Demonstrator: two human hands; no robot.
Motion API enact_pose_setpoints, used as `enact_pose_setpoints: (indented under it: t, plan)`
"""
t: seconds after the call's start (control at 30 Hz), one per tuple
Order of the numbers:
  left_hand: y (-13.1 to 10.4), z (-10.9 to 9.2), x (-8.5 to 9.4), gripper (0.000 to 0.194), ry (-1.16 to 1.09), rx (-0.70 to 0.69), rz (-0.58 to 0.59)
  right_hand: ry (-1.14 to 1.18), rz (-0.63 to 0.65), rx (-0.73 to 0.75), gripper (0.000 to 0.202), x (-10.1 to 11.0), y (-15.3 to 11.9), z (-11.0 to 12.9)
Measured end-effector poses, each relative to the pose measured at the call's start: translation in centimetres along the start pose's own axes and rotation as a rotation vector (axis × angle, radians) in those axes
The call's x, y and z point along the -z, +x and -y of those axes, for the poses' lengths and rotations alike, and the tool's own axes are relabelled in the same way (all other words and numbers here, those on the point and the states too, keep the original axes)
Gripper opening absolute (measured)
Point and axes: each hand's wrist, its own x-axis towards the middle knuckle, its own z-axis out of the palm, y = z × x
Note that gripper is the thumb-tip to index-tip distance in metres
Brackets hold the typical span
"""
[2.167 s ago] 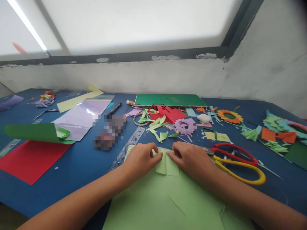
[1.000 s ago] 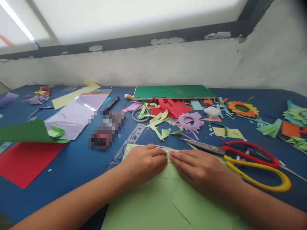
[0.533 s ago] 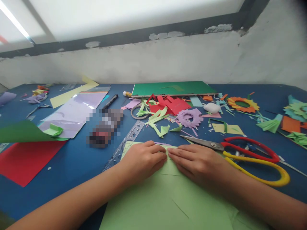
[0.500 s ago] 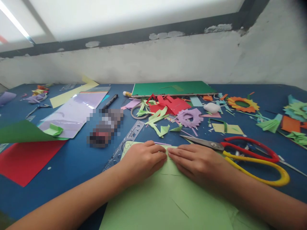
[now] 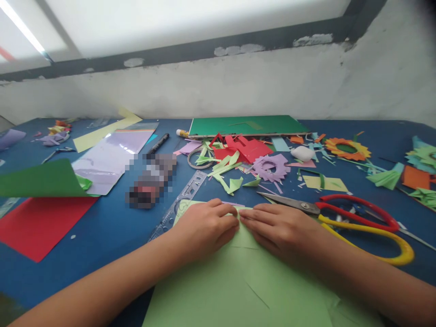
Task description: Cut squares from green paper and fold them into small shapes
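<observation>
Both hands meet at a small light green paper piece (image 5: 244,237) lying on a larger light green sheet (image 5: 218,290). My left hand (image 5: 208,227) has curled fingers, closed on the piece's left edge. Fingers pressed together, my right hand (image 5: 276,229) bears on its right edge. The fingertips nearly touch at the far end, and the palms hide part of the paper. To the right lie big scissors (image 5: 366,213) with one red and one yellow handle. A clear plastic ruler (image 5: 185,195) runs beside the sheet's far left corner.
Behind the hands are paper scraps (image 5: 223,165), a purple paper ring (image 5: 270,168), an orange and yellow ring (image 5: 363,150) and a green board (image 5: 245,125). Leftward lie a black marker (image 5: 158,145), a clear packet (image 5: 105,159) and a red sheet (image 5: 44,225). A wall stands behind the table.
The view has shifted slightly. At the left, the dark green sheet's raised edge stands a little higher. Both hands keep nearly the same place on the paper piece.
</observation>
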Motion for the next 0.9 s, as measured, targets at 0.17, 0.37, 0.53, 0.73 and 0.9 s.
enact_pose_setpoints:
  t: [0.17,0.37,0.53,0.73,0.9]
  plan:
    - [0.0,-0.2,0.2,0.022,-0.026,0.007,0.027,0.002,0.041,-0.004,0.026,0.1,0.0,0.1]
    - [0.2,-0.2,0.3,0.021,-0.008,-0.029,0.025,-0.015,0.054,-0.015,0.026,0.3,0.2,0.4]
    - [0.1,-0.5,0.3,0.02,0.103,-0.073,0.068,-0.025,0.062,-0.027,0.027,0.1,0.3,0.6]
    - [0.1,-1.9,0.6,0.015,0.263,-0.046,0.155,-0.101,0.07,0.012,0.026,0.0,0.3,1.2]
    - [0.1,-2.5,0.8,0.015,0.274,-0.005,0.178,-0.148,0.077,0.002,0.029,0.7,0.3,2.5]
